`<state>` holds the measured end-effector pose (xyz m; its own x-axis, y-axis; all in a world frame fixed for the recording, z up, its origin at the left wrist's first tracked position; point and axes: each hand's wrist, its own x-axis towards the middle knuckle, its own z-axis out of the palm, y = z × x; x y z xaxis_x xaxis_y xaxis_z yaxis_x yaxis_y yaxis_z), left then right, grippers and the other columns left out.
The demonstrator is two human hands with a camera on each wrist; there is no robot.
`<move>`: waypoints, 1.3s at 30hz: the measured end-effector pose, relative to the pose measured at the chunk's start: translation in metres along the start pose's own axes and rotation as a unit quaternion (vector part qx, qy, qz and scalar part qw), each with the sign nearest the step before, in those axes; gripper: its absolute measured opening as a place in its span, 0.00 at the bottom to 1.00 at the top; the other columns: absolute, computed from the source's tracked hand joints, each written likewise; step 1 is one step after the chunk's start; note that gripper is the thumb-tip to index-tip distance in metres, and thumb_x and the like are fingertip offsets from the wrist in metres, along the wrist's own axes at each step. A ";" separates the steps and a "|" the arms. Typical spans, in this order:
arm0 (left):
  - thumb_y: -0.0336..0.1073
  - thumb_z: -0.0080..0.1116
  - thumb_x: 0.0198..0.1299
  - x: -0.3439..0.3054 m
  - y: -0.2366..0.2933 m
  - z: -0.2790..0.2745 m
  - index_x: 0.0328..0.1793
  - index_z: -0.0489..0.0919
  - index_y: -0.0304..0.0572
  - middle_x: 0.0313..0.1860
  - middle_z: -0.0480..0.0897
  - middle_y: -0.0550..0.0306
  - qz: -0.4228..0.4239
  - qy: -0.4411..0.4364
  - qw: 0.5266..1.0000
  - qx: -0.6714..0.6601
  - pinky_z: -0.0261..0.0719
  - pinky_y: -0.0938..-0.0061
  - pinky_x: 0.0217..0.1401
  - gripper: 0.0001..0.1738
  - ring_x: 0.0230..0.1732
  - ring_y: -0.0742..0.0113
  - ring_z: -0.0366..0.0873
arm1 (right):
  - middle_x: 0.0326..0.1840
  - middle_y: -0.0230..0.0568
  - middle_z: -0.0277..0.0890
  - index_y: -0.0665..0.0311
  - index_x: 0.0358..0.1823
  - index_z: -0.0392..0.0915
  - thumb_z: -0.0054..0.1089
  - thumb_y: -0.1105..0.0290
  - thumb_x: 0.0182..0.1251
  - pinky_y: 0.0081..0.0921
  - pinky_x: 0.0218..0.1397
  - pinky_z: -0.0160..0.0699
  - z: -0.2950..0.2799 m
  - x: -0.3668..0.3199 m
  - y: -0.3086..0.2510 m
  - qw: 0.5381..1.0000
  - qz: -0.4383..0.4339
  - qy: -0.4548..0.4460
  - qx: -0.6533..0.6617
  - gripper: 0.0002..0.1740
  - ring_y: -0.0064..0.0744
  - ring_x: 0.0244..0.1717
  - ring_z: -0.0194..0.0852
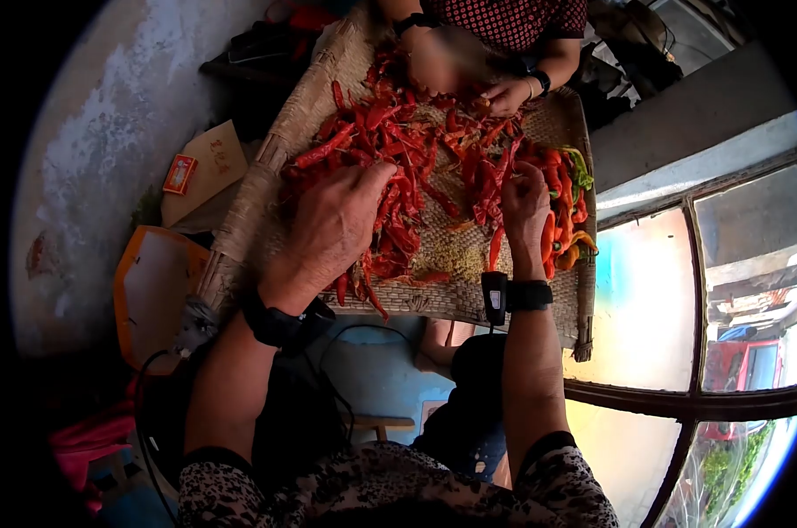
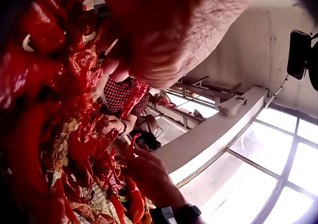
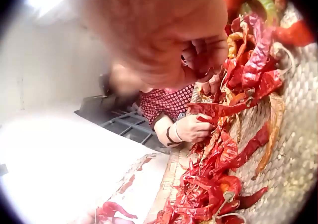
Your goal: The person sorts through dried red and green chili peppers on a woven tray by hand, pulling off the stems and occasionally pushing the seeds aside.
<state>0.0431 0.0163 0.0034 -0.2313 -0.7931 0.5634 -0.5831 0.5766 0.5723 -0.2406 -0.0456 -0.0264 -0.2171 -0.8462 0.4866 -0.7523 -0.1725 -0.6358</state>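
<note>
Red chili peppers (image 1: 363, 132), many dried and wrinkled, lie heaped on a woven tray (image 1: 280, 145). Over the heap's near left part, my left hand (image 1: 332, 220) pinches a red chili (image 2: 134, 97) that hangs out below the fingers in the left wrist view. Farther right, my right hand (image 1: 527, 207) curls its fingers at a second cluster, thumb and fingertips on a wrinkled chili (image 2: 133, 147). Its palm side is partly hidden. Beside this hand lie smoother red, orange and green peppers (image 1: 557, 238) along the tray's right side.
Across the tray, another person's hand (image 1: 508, 97) works among the chilies. Loose seeds (image 1: 456, 262) lie on the weave nearest me. An orange-edged container (image 1: 157, 273) and a cardboard piece with a small red box (image 1: 180, 174) stand left. A window (image 1: 698, 290) is right.
</note>
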 end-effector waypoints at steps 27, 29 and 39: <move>0.23 0.52 0.59 -0.005 -0.009 0.010 0.51 0.74 0.36 0.34 0.78 0.47 0.062 -0.027 0.986 0.150 0.77 0.62 0.42 0.13 0.39 0.53 0.77 | 0.30 0.53 0.80 0.62 0.34 0.77 0.61 0.63 0.61 0.46 0.35 0.78 0.030 -0.033 -0.031 0.932 -0.091 -0.277 -0.213 0.10 0.55 0.34 0.80; 0.23 0.51 0.60 -0.004 -0.007 0.007 0.54 0.74 0.35 0.39 0.80 0.43 0.039 -0.060 0.986 0.150 0.79 0.60 0.43 0.15 0.41 0.48 0.78 | 0.27 0.50 0.79 0.62 0.35 0.78 0.61 0.64 0.61 0.44 0.32 0.77 0.023 -0.022 -0.005 0.972 -0.098 -0.201 -0.070 0.09 0.54 0.30 0.80; 0.22 0.52 0.59 -0.004 -0.004 0.009 0.54 0.74 0.35 0.40 0.79 0.44 0.042 -0.070 0.984 0.157 0.78 0.60 0.46 0.16 0.43 0.49 0.77 | 0.47 0.54 0.75 0.59 0.63 0.70 0.54 0.70 0.69 0.47 0.55 0.71 0.047 -0.007 -0.005 0.971 -0.185 -0.123 -0.089 0.21 0.57 0.48 0.74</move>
<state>0.0396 0.0160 -0.0065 -0.3809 -0.7770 0.5012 -0.7640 0.5698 0.3027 -0.2060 -0.0628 -0.0545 0.2273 -0.8412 0.4906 -0.8507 -0.4167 -0.3204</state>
